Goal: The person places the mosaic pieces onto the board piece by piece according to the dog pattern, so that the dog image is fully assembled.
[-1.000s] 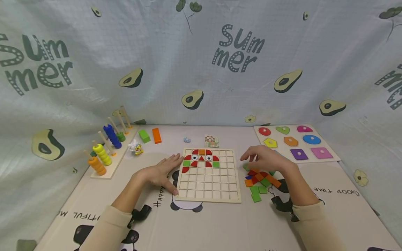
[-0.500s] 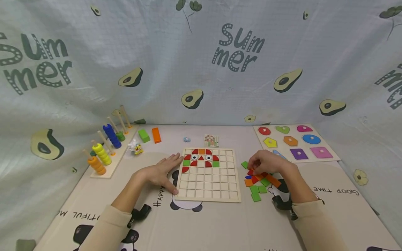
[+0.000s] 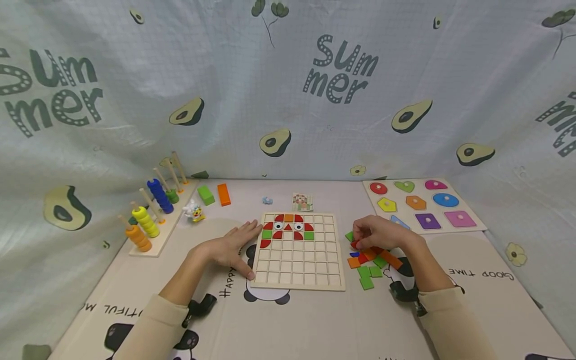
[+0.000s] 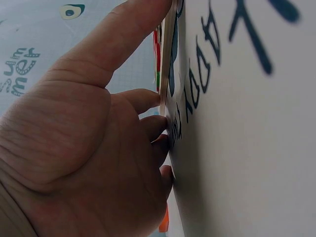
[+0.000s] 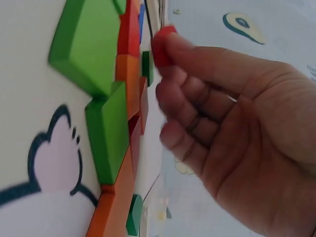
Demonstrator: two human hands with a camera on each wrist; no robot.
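Note:
My left hand [image 3: 227, 248] rests on the table along the left edge of the wooden grid board [image 3: 298, 280], fingers straight, thumb at its lower left corner. In the left wrist view the fingertips of the left hand [image 4: 98, 148] meet the tabletop and the board's edge. Red, green, orange and eye tiles fill several cells in the board's upper left. My right hand [image 3: 380, 233] pinches a small red tile [image 5: 162, 47] between thumb and finger. Beneath and beside it lies a loose pile of tiles, with green tiles [image 5: 86, 47] and orange ones, partly hidden by the hand.
A shape puzzle board [image 3: 443, 223] stands behind the right hand. At the left are a bead stacker [image 3: 155, 245], a small white figurine [image 3: 194, 211], a green block [image 3: 206, 195] and an orange block [image 3: 224, 194]. A picture card [image 3: 303, 202] lies beyond the grid board.
My right hand has come down to the pile from above it, then moved slightly left with a red tile between thumb and finger. The left hand has stayed still.

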